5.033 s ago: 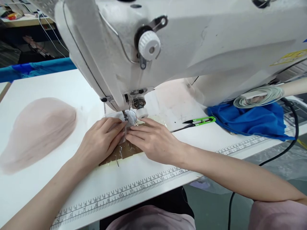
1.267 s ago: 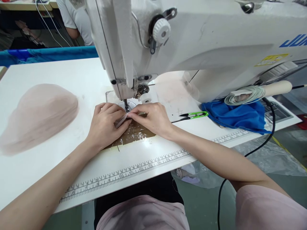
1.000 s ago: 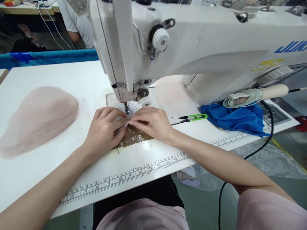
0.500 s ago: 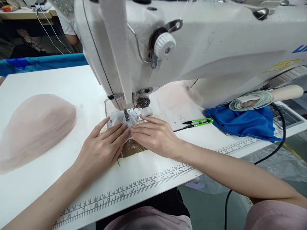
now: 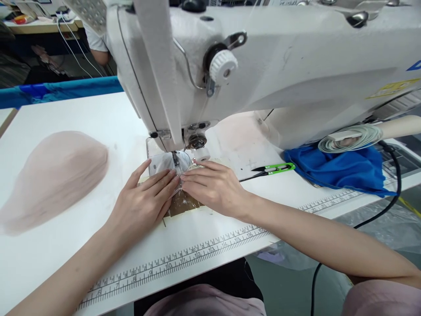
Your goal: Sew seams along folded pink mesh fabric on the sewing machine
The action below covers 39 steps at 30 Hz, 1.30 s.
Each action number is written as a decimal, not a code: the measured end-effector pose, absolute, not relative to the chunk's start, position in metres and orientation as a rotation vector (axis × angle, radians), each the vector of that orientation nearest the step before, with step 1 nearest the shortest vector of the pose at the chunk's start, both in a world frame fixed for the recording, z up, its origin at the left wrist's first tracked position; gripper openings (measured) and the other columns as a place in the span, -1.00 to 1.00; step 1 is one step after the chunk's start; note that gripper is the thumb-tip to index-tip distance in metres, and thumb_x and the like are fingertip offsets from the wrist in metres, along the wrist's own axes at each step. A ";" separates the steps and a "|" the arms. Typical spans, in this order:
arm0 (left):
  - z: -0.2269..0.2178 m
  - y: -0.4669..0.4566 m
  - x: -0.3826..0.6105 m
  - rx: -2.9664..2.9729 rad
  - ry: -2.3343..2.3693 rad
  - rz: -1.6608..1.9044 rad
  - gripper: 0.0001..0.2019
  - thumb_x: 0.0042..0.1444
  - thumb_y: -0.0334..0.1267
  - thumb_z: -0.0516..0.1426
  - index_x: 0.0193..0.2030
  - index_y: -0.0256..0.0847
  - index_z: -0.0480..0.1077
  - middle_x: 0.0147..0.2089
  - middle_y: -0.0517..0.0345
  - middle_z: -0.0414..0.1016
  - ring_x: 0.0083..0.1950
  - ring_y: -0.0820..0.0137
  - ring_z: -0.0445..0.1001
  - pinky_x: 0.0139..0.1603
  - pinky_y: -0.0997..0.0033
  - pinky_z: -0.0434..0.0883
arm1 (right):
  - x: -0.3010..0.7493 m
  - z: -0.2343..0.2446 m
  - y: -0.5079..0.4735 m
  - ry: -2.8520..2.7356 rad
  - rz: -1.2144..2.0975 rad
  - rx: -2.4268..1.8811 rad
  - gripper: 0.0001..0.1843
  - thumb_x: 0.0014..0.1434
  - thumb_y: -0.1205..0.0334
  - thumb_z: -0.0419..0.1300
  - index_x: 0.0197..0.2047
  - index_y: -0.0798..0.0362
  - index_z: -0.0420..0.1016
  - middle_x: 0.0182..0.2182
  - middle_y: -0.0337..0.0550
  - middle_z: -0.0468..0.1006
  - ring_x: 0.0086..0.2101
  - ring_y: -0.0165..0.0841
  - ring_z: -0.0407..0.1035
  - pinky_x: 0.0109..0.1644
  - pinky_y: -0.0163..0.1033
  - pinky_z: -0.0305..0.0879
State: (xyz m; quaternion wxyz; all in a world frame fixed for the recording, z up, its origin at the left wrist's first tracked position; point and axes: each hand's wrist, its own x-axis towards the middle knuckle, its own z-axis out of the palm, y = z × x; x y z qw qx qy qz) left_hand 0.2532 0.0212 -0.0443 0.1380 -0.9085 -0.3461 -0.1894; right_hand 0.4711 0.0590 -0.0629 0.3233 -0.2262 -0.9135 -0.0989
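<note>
A white industrial sewing machine point(image 5: 263, 66) fills the upper frame, its needle and presser foot point(image 5: 175, 160) down over the plate. My left hand point(image 5: 144, 204) lies flat with fingers stretched toward the needle, pressing a small sheer piece of fabric point(image 5: 164, 164). My right hand point(image 5: 213, 186) lies flat opposite it, fingertips meeting the left ones just before the needle. Beneath both hands is a brown taped patch point(image 5: 182, 205) on the white table point(image 5: 66, 263).
A pile of sheer pink fabric point(image 5: 52, 175) lies at the left. Green thread snips point(image 5: 272, 168) rest right of my hand, beside blue cloth point(image 5: 342, 166) and a coil of tape point(image 5: 351, 136). A ruler strip point(image 5: 184, 259) runs along the front edge. Another person stands behind.
Both hands went from pinching the small fabric piece to lying flat on it by the needle. Over the last half second they barely moved.
</note>
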 end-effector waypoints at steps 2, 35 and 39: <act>-0.044 0.022 0.253 -2.628 -0.998 -0.525 -0.66 0.28 -0.41 0.05 0.16 -0.27 0.41 0.09 -0.07 0.57 0.10 0.18 0.56 0.38 -0.17 0.23 | 0.471 -0.063 0.059 -2.407 -0.244 -0.596 -0.73 0.29 0.48 0.11 -0.29 0.04 0.62 -0.21 -0.23 0.70 -0.14 -0.37 0.59 0.15 -0.15 0.46; -0.040 0.017 0.256 -2.598 -0.943 -0.534 -0.70 0.25 -0.42 0.12 0.11 -0.34 0.43 0.02 -0.08 0.61 0.03 0.21 0.60 0.38 -0.13 0.24 | 0.470 -0.061 0.066 -2.409 -0.198 -0.706 -0.71 0.34 0.38 0.07 -0.24 0.07 0.64 -0.18 -0.20 0.70 -0.12 -0.34 0.58 0.18 -0.12 0.37; -0.037 0.014 0.257 -2.604 -0.936 -0.522 -0.69 0.23 -0.41 0.14 0.11 -0.38 0.43 0.01 -0.12 0.61 0.02 0.20 0.61 0.42 -0.13 0.19 | 0.474 -0.059 0.064 -2.421 -0.167 -0.700 -0.68 0.28 0.47 0.05 -0.12 0.09 0.62 -0.09 -0.18 0.67 -0.08 -0.33 0.55 0.19 -0.09 0.36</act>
